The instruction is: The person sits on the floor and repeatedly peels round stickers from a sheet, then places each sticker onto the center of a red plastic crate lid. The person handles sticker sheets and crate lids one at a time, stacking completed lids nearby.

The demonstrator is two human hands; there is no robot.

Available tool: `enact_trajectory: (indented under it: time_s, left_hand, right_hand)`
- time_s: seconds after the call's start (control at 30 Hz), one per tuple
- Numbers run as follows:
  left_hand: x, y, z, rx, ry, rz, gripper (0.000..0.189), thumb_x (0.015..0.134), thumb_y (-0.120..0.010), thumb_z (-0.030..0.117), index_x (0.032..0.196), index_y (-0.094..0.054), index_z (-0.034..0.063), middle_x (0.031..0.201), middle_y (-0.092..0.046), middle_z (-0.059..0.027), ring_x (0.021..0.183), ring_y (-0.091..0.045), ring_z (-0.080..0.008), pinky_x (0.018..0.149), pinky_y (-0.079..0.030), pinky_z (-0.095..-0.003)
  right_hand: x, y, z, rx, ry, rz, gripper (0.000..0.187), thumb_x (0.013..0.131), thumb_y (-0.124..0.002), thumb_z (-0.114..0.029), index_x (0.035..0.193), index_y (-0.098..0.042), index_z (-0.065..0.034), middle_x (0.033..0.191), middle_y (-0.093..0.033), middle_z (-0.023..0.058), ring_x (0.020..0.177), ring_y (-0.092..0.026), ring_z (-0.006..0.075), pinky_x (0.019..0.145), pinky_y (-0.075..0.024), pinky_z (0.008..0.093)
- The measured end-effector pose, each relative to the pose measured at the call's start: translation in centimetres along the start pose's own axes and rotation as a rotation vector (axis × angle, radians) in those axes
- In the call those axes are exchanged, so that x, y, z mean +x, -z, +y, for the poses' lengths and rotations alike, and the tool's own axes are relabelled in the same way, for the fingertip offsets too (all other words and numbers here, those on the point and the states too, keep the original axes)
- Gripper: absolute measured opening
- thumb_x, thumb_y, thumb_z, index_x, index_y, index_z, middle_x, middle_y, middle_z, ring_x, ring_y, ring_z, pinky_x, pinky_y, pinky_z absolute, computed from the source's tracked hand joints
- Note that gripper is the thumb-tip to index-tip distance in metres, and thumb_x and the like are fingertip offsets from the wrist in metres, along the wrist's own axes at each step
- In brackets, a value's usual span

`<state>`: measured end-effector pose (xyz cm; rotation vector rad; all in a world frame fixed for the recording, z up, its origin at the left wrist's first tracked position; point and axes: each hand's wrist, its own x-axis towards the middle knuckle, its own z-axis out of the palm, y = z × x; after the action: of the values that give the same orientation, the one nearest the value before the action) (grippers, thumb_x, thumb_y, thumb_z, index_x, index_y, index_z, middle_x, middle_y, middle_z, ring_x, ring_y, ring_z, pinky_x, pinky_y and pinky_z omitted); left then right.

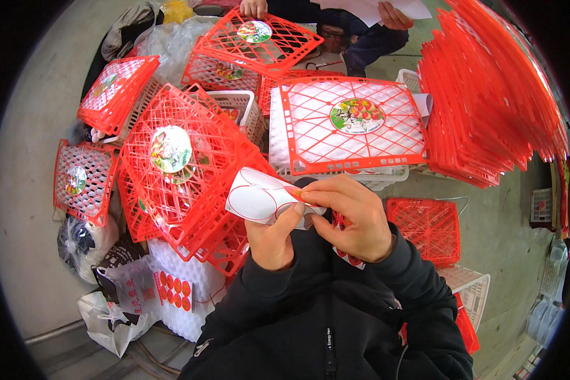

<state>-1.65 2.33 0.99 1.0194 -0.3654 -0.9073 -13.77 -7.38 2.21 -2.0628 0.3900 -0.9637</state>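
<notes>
My left hand (273, 237) grips a sheet of round stickers (252, 202), its thumb on the near edge; the sheet's face is mostly white with red circle outlines. My right hand (354, 216) pinches a red and yellow sticker (294, 192) at the sheet's right part between thumb and fingertips; whether the sticker is fully off the sheet I cannot tell. Beyond my hands, a red plastic lattice lid (361, 164) with an oval fruit label (357, 116) lies over white bubbly padding. Left of the sheet is a stack of red lattice lids (194, 171), also with oval labels.
A tall stack of red lids (475, 109) stands at the right. A red crate (423, 230) and a white basket (470, 285) are on the floor. At the lower left lie plastic bags (133, 285) and a red sticker sheet (175, 292). A co-worker's hand (254, 8) touches another lid (261, 42).
</notes>
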Motion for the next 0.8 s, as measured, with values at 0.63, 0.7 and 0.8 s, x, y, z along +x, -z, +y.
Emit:
enact_trajectory:
  time_s: [0.63,0.7,0.8]
  left_hand:
    - [-0.7,1.4,0.3,0.243,-0.177,-0.129,0.023,0.080,-0.066,-0.013,0.102,-0.063,-0.0059,0.095,-0.069,-0.0124,0.085,-0.066,-0.0189,0.078,-0.053,-0.0289]
    - [-0.7,1.4,0.3,0.279,-0.195,-0.131,0.024,0.080,-0.065,-0.013,0.102,-0.063,-0.0061,0.095,-0.069,-0.0126,0.085,-0.066,-0.0186,0.078,-0.053,-0.0289]
    - [-0.7,1.5,0.3,0.293,-0.208,-0.149,0.024,0.079,-0.065,-0.013,0.102,-0.063,-0.0063,0.095,-0.069,-0.0126,0.085,-0.066,-0.0182,0.078,-0.053,-0.0289]
  right_hand:
    - [0.7,0.6,-0.4,-0.076,0.089,-0.011,0.016,0.071,-0.069,0.001,0.087,-0.066,-0.0006,0.084,-0.066,0.0111,0.076,-0.066,0.0285,0.067,-0.0534,0.0351]
    - [0.8,0.7,-0.4,-0.090,0.093,-0.036,0.015,0.072,-0.069,0.000,0.087,-0.065,-0.0008,0.084,-0.066,0.0106,0.076,-0.066,0.0285,0.066,-0.0533,0.0353]
    - [0.8,0.8,-0.5,-0.091,0.097,-0.062,0.015,0.072,-0.068,-0.001,0.086,-0.065,-0.0010,0.084,-0.065,0.0104,0.075,-0.065,0.0288,0.066,-0.0531,0.0358]
